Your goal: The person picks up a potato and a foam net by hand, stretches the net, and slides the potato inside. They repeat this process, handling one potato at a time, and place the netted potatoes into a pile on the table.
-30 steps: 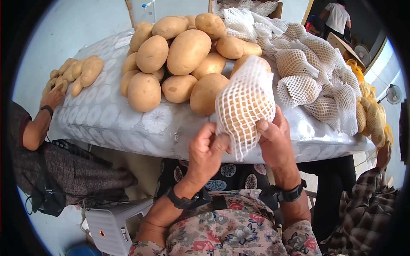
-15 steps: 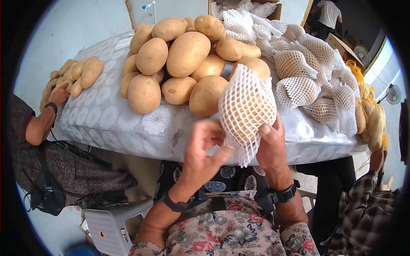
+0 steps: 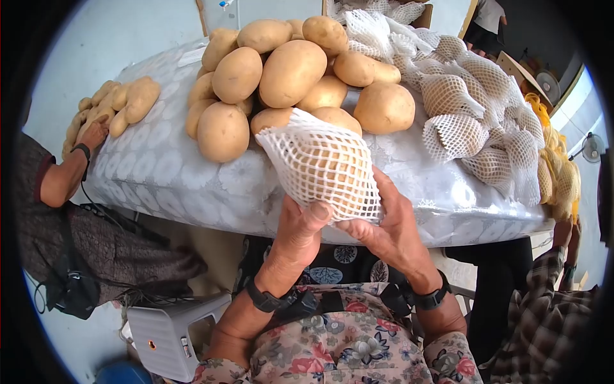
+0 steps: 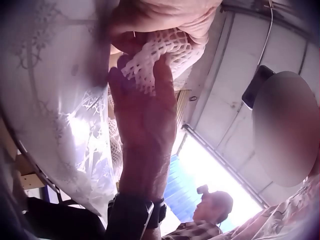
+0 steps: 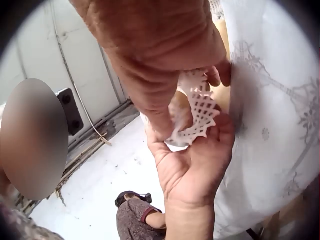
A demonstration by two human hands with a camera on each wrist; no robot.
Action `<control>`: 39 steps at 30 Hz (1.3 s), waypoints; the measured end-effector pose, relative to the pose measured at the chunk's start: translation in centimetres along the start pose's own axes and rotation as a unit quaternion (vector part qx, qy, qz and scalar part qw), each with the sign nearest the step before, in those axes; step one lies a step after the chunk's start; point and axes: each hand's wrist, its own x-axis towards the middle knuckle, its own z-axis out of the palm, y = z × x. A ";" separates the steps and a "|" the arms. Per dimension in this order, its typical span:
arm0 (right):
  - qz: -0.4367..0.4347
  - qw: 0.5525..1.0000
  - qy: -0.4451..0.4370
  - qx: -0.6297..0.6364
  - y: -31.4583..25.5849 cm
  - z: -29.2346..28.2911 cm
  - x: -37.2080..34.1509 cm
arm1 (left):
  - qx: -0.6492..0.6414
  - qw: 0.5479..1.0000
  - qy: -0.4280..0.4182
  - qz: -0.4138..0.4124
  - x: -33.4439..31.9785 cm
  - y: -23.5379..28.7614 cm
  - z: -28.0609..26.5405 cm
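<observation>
In the head view a potato in a white foam net sleeve (image 3: pixel 326 169) is held between both hands at the table's near edge, its gathered end tilted up toward the far left. My left hand (image 3: pixel 295 233) grips the sleeve's near left side, thumb on top. From the right, my right hand (image 3: pixel 396 224) holds the same end, its thumb close to the left one. The right wrist view shows the sleeve's open, jagged edge (image 5: pixel 202 117) between the hands, with the potato's bare skin (image 5: pixel 181 106) inside. Fingers under the potato are hidden in the head view.
A heap of bare potatoes (image 3: pixel 291 73) lies just beyond the hands. Several net-wrapped potatoes (image 3: pixel 451 96) are piled at right, by yellow mesh bags (image 3: pixel 563 169). A patterned plastic cover (image 3: pixel 160 173) lies over the table. Another person's hand (image 3: pixel 94 131) touches potatoes at left.
The wrapped potato has tipped from nearly upright to leaning left and moved left. My left hand loosened from the sleeve's tail, then took hold again; the right hand shifted with the potato.
</observation>
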 end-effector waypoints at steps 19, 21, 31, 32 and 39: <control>0.065 0.970 -0.107 0.208 -2.2 -3.9 3.3 | 0.022 0.985 -0.136 -0.103 -0.1 0.5 0.2; 0.095 0.948 -0.154 0.263 -2.3 -3.2 3.6 | 0.020 0.982 -0.142 -0.126 -0.5 0.3 0.1; 0.119 0.907 0.067 0.398 -0.8 -0.4 3.7 | -0.016 0.982 -0.102 -0.156 -0.2 0.2 -0.2; 0.113 0.901 0.094 0.409 -0.7 -0.4 3.6 | 0.002 0.986 -0.102 -0.128 -0.3 -0.1 -0.1; 0.126 0.890 0.171 0.404 -0.7 -0.7 3.3 | 0.090 0.989 -0.097 -0.061 -0.9 -0.2 0.7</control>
